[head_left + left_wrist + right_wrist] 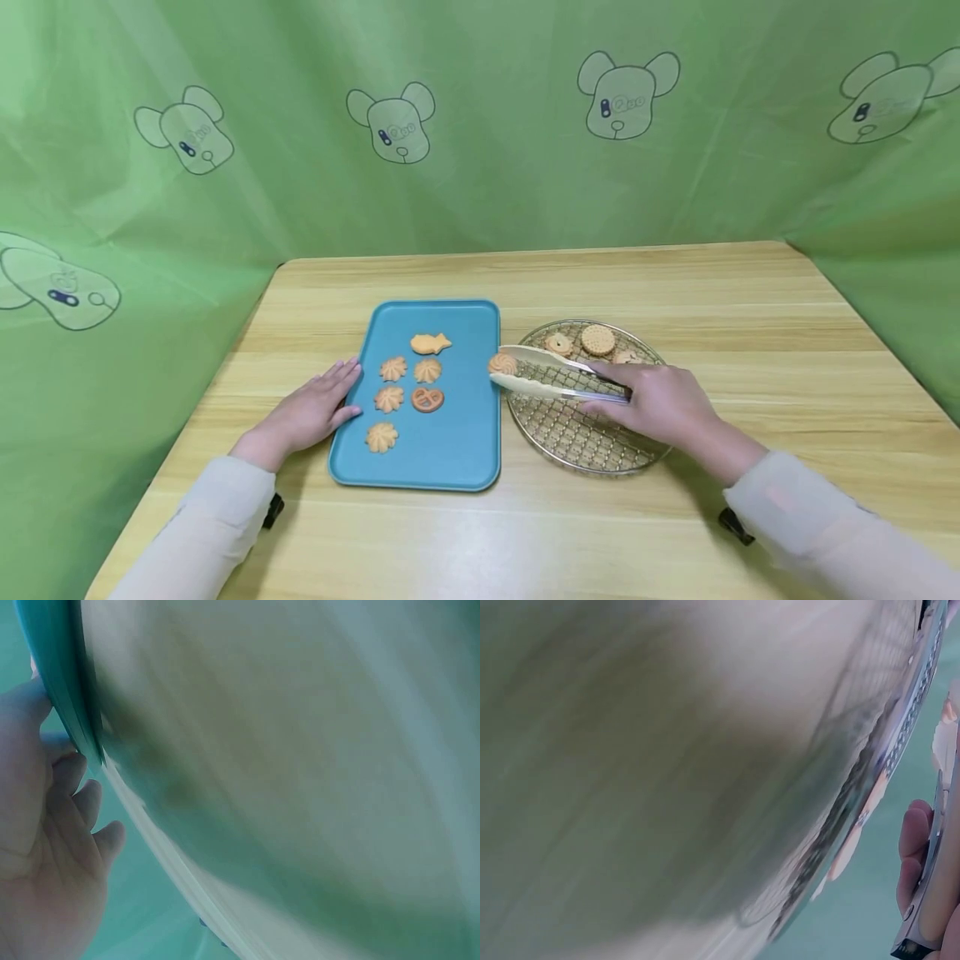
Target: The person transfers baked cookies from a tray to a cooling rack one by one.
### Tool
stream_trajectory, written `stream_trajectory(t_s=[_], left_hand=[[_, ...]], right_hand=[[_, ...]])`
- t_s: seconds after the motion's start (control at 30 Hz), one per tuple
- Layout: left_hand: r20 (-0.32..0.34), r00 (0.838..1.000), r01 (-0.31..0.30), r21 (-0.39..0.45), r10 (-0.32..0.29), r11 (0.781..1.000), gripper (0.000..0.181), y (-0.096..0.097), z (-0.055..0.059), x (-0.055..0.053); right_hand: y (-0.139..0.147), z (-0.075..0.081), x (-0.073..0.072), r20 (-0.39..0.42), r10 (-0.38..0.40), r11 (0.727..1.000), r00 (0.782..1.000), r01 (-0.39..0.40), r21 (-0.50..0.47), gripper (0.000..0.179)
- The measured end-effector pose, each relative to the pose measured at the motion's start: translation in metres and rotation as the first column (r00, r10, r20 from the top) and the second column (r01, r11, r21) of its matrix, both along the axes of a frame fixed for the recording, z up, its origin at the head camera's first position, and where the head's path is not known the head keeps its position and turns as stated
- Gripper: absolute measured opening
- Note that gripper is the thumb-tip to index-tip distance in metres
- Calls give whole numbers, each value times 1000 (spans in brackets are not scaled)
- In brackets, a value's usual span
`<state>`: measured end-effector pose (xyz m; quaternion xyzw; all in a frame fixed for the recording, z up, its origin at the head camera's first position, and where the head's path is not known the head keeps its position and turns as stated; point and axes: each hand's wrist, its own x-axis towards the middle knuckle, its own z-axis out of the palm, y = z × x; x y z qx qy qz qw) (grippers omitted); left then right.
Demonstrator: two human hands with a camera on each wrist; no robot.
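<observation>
My right hand (663,406) grips a pair of tongs (558,392) with cream tips and metal arms. Between the tips sits a round swirl cookie (502,364), over the right rim of a blue tray (465,450). My left hand (311,410) rests against the tray's left edge, fingers extended along it. On the tray lie several flower-shaped cookies (381,437), a fish-shaped cookie (431,343) and a pretzel-shaped cookie (427,400). In the right wrist view, fingers (913,840) wrap the tongs' metal handle.
A round wire rack (562,433) stands right of the tray, under the tongs. It bears a round dotted cookie (597,339), a ring-like cookie (558,344) and another cookie (627,357) partly behind the right hand. Green curtains (480,200) surround the wooden table (787,333).
</observation>
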<state>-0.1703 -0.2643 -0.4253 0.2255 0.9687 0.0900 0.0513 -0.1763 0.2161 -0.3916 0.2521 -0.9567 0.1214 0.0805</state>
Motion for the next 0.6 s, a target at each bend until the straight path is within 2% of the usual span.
stream_trajectory(t_s=[0.2, 0.6], left_hand=[[-7, 1000, -3, -6, 3, 1000, 65, -1, -1, 1], [-9, 1000, 1, -10, -1, 1000, 65, -2, -1, 0]], right_hand=[[18, 0, 2, -27, -29, 1000, 999, 29, 0, 66], [47, 2, 8, -24, -87, 996, 996, 87, -4, 67]])
